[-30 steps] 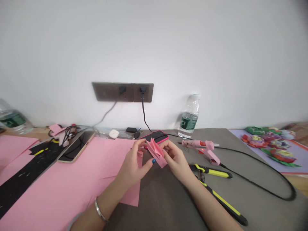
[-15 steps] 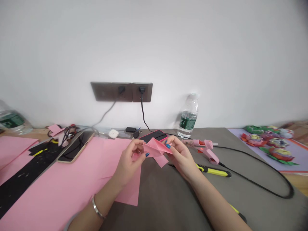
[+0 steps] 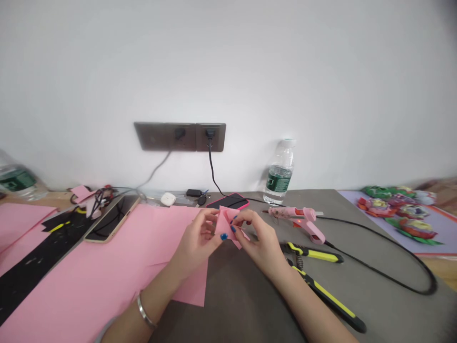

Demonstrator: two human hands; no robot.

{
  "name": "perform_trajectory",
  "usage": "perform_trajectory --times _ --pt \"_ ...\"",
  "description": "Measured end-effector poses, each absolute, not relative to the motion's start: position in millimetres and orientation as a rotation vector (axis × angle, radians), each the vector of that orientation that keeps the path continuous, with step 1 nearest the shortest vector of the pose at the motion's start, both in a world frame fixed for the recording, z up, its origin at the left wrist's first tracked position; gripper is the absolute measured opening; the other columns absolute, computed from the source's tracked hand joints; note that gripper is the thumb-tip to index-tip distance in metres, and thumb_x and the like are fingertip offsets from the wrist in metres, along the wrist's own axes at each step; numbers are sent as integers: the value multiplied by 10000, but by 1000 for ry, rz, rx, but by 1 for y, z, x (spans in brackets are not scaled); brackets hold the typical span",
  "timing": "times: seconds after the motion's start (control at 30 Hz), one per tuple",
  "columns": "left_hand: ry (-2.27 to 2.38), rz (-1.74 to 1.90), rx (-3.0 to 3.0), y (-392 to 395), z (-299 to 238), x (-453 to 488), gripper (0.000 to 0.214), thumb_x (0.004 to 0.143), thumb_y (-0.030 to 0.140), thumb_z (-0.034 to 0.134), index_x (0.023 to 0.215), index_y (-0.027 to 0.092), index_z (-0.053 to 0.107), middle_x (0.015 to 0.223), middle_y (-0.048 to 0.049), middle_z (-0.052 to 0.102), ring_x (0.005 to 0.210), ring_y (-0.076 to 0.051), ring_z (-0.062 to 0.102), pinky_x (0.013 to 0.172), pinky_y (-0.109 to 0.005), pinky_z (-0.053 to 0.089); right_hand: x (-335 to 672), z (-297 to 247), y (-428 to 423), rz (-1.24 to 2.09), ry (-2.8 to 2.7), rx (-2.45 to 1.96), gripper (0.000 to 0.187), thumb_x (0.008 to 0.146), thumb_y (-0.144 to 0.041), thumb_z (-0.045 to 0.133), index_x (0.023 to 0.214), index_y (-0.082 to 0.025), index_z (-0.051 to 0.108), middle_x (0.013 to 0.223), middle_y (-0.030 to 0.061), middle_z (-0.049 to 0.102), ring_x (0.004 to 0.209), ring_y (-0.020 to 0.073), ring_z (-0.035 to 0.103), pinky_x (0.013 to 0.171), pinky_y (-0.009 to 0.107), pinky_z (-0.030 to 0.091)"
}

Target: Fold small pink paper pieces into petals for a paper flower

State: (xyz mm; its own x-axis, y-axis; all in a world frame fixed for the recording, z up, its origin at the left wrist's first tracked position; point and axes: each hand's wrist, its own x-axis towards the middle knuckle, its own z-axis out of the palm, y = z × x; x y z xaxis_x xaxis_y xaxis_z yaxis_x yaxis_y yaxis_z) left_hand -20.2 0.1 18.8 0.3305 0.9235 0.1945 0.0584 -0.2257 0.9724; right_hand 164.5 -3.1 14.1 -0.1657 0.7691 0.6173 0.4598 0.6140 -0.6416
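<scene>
Between my two hands is a small folded piece of pink paper [image 3: 223, 222], held above the table near its middle. My left hand [image 3: 195, 238] grips its left side between thumb and fingers. On the right side my right hand [image 3: 259, 238] pinches the paper with thumb and forefinger. Part of the fold is hidden behind my fingers. Large pink paper sheets [image 3: 107, 271] lie under and left of my left forearm. Beyond the folded paper rests a phone with a pink-red edge [image 3: 233, 200].
A pink glue gun [image 3: 300, 219] with a black cable lies right of my hands, with yellow-black pliers [image 3: 332, 295] nearer. A water bottle [image 3: 279, 176] stands by the wall. Another phone [image 3: 113, 219] lies left. Paper flowers [image 3: 410, 214] sit far right.
My right hand has moved slightly left and down, closer to my left hand. The paper between them is now folded narrower and more upright. More of the pliers shows.
</scene>
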Motion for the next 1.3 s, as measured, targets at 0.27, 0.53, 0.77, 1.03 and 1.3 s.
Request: perform_trajectory --times 0.27,0.53,0.77,1.03,1.3 --pt "950 1064 1440 4 21 -21 324 880 366 583 1156 220 498 862 -25 635 701 -140 624 575 -238 504 169 17 -5 437 -1682 -943 184 950 -342 459 1072 -231 539 991 86 618 891 226 572 778 361 439" --pt "1044 967 1670 2 21 -23 229 874 376 583 995 196 659 772 -27 663 669 -155 613 573 -251 485 168 16 3 1184 -1570 -883 391 867 -457 613 1183 -237 543 961 66 640 870 204 622 748 330 515" --pt "1338 1212 1744 18 41 -57 201 880 334 519 959 215 659 975 -55 702 893 -207 642 680 -279 496 174 9 11 1168 -1532 -981 248 858 -395 603 988 -184 606 844 46 666 762 175 621 662 286 492" --pt "1407 779 1910 23 30 -66 230 755 351 666 918 202 607 913 -48 665 818 -219 621 676 -307 486 186 -8 19 434 -1678 -1334 264 811 -214 539 1063 -217 615 1051 88 666 982 272 587 877 446 446" --pt "1264 704 2075 20 27 -60 120 756 224 644 875 216 638 897 -32 641 749 -186 607 630 -282 478 170 11 4 336 -1712 -1111 263 865 -132 465 1083 -235 571 1054 82 649 1029 257 577 895 403 441"
